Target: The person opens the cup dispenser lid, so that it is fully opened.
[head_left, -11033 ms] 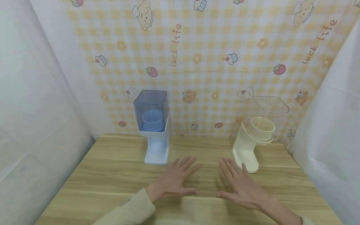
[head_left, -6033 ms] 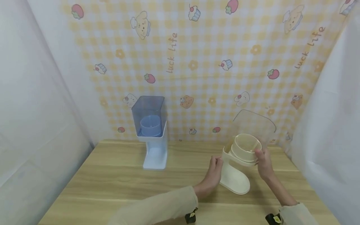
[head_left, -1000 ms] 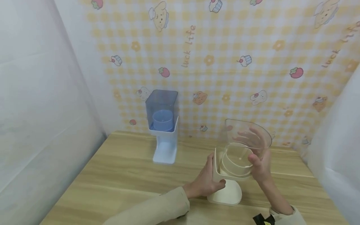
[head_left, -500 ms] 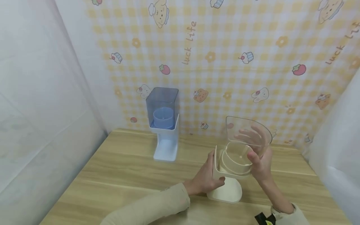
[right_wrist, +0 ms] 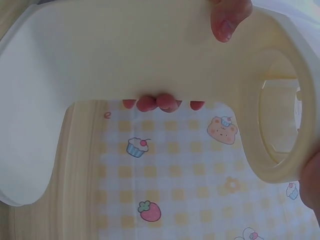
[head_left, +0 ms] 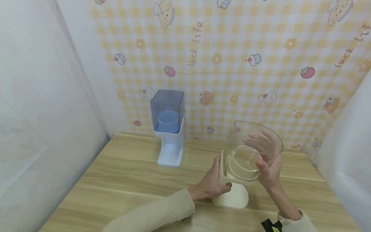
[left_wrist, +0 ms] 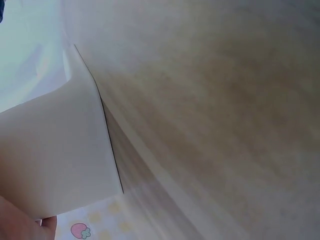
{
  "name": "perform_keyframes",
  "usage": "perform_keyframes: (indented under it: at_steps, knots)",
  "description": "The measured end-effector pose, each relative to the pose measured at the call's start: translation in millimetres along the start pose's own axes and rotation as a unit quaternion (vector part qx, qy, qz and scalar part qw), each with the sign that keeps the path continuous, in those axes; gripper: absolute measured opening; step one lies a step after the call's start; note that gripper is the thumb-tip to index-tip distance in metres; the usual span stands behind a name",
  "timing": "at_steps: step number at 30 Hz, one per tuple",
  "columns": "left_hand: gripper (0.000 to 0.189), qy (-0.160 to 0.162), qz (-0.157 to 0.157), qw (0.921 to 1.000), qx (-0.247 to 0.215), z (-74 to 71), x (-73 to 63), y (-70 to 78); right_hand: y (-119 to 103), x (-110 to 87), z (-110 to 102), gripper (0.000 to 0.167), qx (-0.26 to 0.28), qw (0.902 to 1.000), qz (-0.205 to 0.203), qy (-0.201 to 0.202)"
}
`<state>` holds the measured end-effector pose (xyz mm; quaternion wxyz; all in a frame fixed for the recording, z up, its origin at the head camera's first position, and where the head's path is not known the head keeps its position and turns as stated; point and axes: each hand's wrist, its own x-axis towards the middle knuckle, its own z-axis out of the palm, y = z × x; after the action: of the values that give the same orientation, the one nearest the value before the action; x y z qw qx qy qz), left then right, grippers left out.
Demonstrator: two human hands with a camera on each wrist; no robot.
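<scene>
A cream dispenser stand [head_left: 232, 198] with a round cup [head_left: 242, 167] and a clear cover [head_left: 246, 129] is between both hands. My left hand [head_left: 210, 183] grips its upright; in the right wrist view the left thumb [right_wrist: 227, 22] lies across one face and several fingertips [right_wrist: 162, 102] show at the far edge. My right hand [head_left: 271, 174] holds the other side of the top, thumb in front by the cup, fingers spread behind the clear cover. In the left wrist view a cream panel [left_wrist: 55, 155] fills the left side. Whether the cover is seated cannot be told.
A blue dispenser [head_left: 169, 151] with a tinted cover stands on the wooden table [head_left: 116, 180], back left of the hands. Behind hangs a yellow checked cloth [head_left: 217, 77] with cartoon prints. White sheets [head_left: 34, 112] hang at both sides.
Both hands, flat over the table at first, took hold of the cream dispenser, drew it nearer and turned it. In the last half second, the clear cover shifted slightly right; the blue dispenser stayed put.
</scene>
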<state>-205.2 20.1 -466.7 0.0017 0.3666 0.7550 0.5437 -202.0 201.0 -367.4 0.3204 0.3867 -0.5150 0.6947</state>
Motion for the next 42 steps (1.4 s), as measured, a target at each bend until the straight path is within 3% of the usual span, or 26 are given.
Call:
perform_keyframes:
  at_steps: [8, 13, 18, 25, 33, 39, 42]
  knots:
    - [0.099, -0.013, 0.014, 0.9996, -0.019, -0.3, 3.7, -0.8, -1, 1.6, 3, 0.077, 0.031, 0.9983, -0.049, 0.003]
    - [0.098, -0.008, -0.01, 0.9997, -0.02, 1.1, 3.3, -0.8, -2, 4.6, -2, 0.082, 0.018, 0.9996, -0.01, -0.02]
    - [0.1, -0.019, -0.013, 0.9995, -0.02, -0.7, 4.3, -0.9, -4, 5.5, -6, 0.094, 0.041, 0.9983, 0.029, -0.03]
    - [0.101, -0.023, -0.008, 0.9997, -0.009, -2.9, 4.6, -1.1, -5, 7.4, -7, 0.091, 0.028, 0.9972, 0.017, -0.067]
    - [0.101, -0.034, -0.003, 0.9994, 0.002, -3.7, 5.3, -0.9, -6, 7.2, -9, 0.093, 0.007, 0.9967, 0.017, -0.079]
    - [0.1, -0.033, 0.013, 0.9993, 0.014, -4.2, 6.1, 0.5, -9, 8.5, -14, 0.093, -0.063, 0.9925, 0.055, -0.089]
    - [0.101, -0.03, 0.011, 0.9993, 0.018, -4.9, 5.0, 0.9, -9, 8.5, -14, 0.093, -0.065, 0.9914, 0.072, -0.088]
